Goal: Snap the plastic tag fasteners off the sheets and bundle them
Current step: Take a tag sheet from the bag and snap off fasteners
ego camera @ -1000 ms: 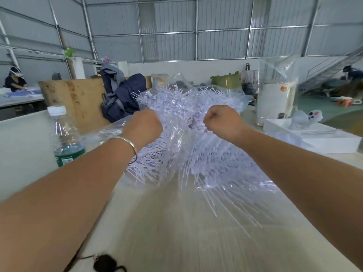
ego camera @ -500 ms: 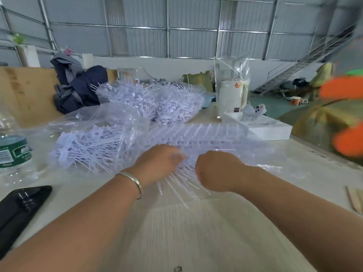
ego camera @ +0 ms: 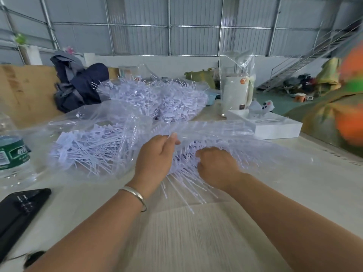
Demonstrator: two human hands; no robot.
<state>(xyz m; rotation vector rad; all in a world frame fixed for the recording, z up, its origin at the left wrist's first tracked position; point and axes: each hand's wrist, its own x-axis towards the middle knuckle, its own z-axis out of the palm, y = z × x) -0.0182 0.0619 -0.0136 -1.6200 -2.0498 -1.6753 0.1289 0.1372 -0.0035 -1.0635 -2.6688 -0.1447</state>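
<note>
A clear plastic bag (ego camera: 225,132) full of pale lilac tag fastener sheets lies on the table in front of me. My left hand (ego camera: 155,156) pinches the bag's film at its open edge and lifts it. My right hand (ego camera: 218,165) is pushed under the film, fingers curled into the fastener sheets (ego camera: 186,160), whose thin stems fan out toward me. A second clear bag (ego camera: 39,165) to the left holds loose fasteners (ego camera: 88,148). A bigger heap of fasteners (ego camera: 157,97) lies farther back.
A water bottle (ego camera: 11,152) stands at the left edge and a black phone (ego camera: 19,213) lies near it. A white box (ego camera: 275,126) and a bagged white cylinder (ego camera: 235,93) stand at the back right. Dark clothing (ego camera: 80,85) is heaped behind. A blurred orange-green shape (ego camera: 349,99) fills the right.
The bag of fastener sheets, held up a second ago, now rests on the table. My left hand has risen, pinching the film, while my right hand has pushed under it.
</note>
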